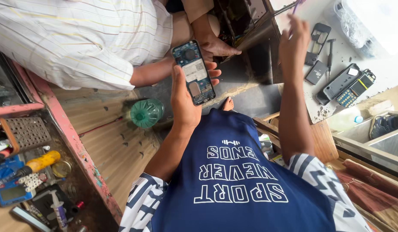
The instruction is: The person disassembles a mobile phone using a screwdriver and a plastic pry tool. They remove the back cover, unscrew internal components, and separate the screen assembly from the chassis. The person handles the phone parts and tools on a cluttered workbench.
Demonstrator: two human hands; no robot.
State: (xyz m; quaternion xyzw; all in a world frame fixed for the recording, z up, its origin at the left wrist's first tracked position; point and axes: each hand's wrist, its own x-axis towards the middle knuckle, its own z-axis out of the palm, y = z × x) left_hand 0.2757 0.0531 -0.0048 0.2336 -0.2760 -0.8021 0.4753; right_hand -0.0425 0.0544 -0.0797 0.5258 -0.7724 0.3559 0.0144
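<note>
White rectangular label (194, 70) on opened phone's back (193, 73), small white sticker (353, 71) on dark handset (341, 81)

A navy sleeveless-fronted jersey (233, 172) with white lettering; short sleeves (143, 206) white with navy patterned stripes; forearms bare.

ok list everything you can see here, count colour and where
opened phone: 1, blue board showing, back cover off, held in the left hand at centre
green bottle: 1, on the floor left of centre
phone parts: several, black and grey, on the pale bench upper right
screwdriver: 1, yellow handle, in the tool tray lower left
multimeter: 1, blue, lower left
glue syringe: 1, white, bottom left
another person: 1, striped pale shirt, top left, their hand beside the phone
left hand: gripping the phone
right hand: raised upper right, pinching a thin purple tool
</note>
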